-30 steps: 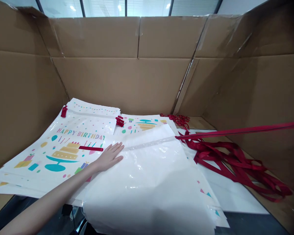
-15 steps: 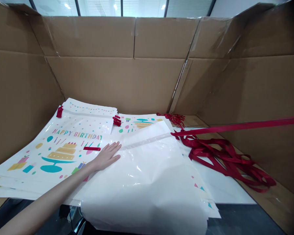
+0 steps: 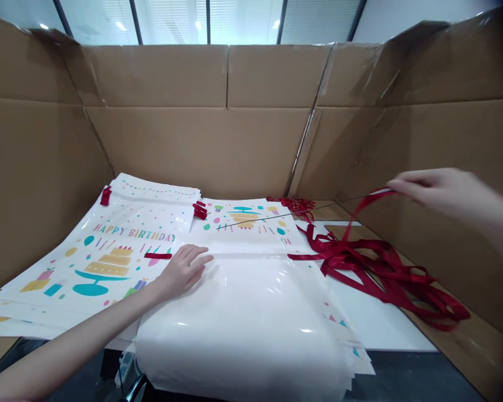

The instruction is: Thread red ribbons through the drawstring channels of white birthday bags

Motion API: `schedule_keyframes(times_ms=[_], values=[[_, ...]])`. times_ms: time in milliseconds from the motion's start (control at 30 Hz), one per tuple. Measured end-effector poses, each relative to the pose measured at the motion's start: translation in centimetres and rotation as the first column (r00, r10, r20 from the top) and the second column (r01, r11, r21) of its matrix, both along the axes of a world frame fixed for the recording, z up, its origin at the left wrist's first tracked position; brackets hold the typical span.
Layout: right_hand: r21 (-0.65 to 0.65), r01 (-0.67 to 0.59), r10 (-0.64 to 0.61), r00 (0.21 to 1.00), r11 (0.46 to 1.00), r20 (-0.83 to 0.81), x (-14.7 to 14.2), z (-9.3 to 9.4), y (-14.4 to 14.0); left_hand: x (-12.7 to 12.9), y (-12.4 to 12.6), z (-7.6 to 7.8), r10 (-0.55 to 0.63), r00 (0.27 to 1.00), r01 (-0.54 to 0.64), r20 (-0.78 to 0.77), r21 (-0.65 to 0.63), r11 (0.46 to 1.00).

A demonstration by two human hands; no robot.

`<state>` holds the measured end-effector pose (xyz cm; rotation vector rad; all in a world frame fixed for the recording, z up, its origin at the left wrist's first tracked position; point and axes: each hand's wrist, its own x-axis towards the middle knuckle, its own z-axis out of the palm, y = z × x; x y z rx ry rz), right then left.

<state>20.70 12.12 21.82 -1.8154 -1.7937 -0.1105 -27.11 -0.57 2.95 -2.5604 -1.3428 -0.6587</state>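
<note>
My left hand point(image 3: 186, 271) lies on a glossy white plastic bag point(image 3: 243, 312), fingers a little apart, near the left end of the bag's hem band. At the right, my right hand point(image 3: 433, 187) pinches a red ribbon point(image 3: 354, 215), raised above a loose heap of the same ribbon. A long thin dark wire point(image 3: 272, 215) stretches leftward from near the pinching fingers, over the printed bag behind. One ribbon end point(image 3: 302, 257) lies at the right end of the hem band. A short red ribbon piece point(image 3: 158, 255) shows just left of my left hand.
Printed birthday bags point(image 3: 104, 268) with red ribbon tabs lie stacked at the left. A ribbon heap point(image 3: 385, 268) lies at the right, and a tangle of red cords point(image 3: 299, 207) at the back. Tall cardboard walls point(image 3: 159, 145) enclose the back and sides.
My right hand has come into view with the ribbon, and the taut ribbon strip toward the right edge is gone. The white bag's top edge has dropped toward me, uncovering the printed bag behind.
</note>
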Motion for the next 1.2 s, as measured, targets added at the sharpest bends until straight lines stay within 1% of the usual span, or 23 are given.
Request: schedule_keyframes(times_ms=[33,67,100,167,233,267,333,367,433,467,533,733,900,1067,1133,1200], values=[[-0.051,-0.07,0.068,0.997,0.996,-0.038,-2.2,-0.3,0.1,0.7,-0.3,0.9,-0.048,0.999,0.049,-0.017,0.079,0.996],[-0.038,-0.13,0.127,0.989,0.991,-0.073,-4.7,-0.9,0.0,1.6,-0.4,2.0,-0.076,0.997,0.08,-0.028,0.157,0.984],[-0.038,-0.202,0.197,0.975,0.979,-0.107,-7.3,-1.7,-0.2,2.5,-0.4,3.2,-0.073,0.997,0.079,-0.039,0.211,0.974],[0.012,-0.392,0.388,0.905,0.92,-0.173,-12.2,-3.7,-0.9,4.5,-0.1,5.6,0.0,1.0,0.005,-0.016,0.292,0.956],[0.064,-0.513,0.512,0.825,0.856,-0.238,-16.0,-5.8,-1.8,6.0,0.6,7.8,0.048,0.999,-0.044,-0.009,0.284,0.958],[0.081,-0.569,0.568,0.779,0.819,-0.266,-17.3,-6.7,-2.2,6.6,1.0,8.6,0.066,0.998,-0.059,-0.02,0.235,0.97],[0.121,-0.642,0.642,0.697,0.757,-0.321,-18.9,-8.2,-2.8,7.1,1.8,9.7,0.093,0.995,-0.092,-0.022,0.063,0.994],[0.131,-0.67,0.666,0.656,0.731,-0.355,-19.2,-8.7,-3.0,7.1,2.0,10.0,0.1,0.995,-0.101,-0.011,-0.038,0.994],[0.135,-0.719,0.693,0.577,0.682,-0.432,-19.2,-9.6,-3.1,6.7,2.3,10.1,0.099,0.994,-0.088,0.046,-0.209,0.974],[0.132,-0.739,0.7,0.542,0.66,-0.466,-19.1,-9.9,-3.2,6.5,2.4,10.1,0.097,0.992,-0.072,0.082,-0.265,0.962],[0.127,-0.763,0.699,0.493,0.633,-0.518,-18.7,-10.5,-3.2,6.2,2.4,10.1,0.098,0.986,-0.05,0.137,-0.317,0.947],[0.14,-0.774,0.656,0.407,0.617,-0.635,-18.0,-11.9,-3.2,6.2,2.6,10.4,0.083,0.981,-0.02,0.178,-0.334,0.942],[0.195,-0.747,0.635,0.361,0.635,-0.683,-18.1,-12.6,-3.0,6.4,3.0,10.3,0.064,0.985,-0.006,0.161,-0.341,0.94],[0.193,-0.708,0.582,0.361,0.68,-0.728,-18.1,-13.3,-2.5,5.9,3.2,9.9,0.061,0.973,0.017,0.222,-0.332,0.943],[0.201,-0.699,0.582,0.362,0.687,-0.728,-18.0,-13.6,-2.3,5.6,3.3,9.7,0.07,0.969,0.012,0.238,-0.328,0.945],[0.208,-0.701,0.59,0.359,0.682,-0.723,-18.0,-13.7,-2.2,5.4,3.4,9.6,0.072,0.97,0.007,0.232,-0.321,0.947]])
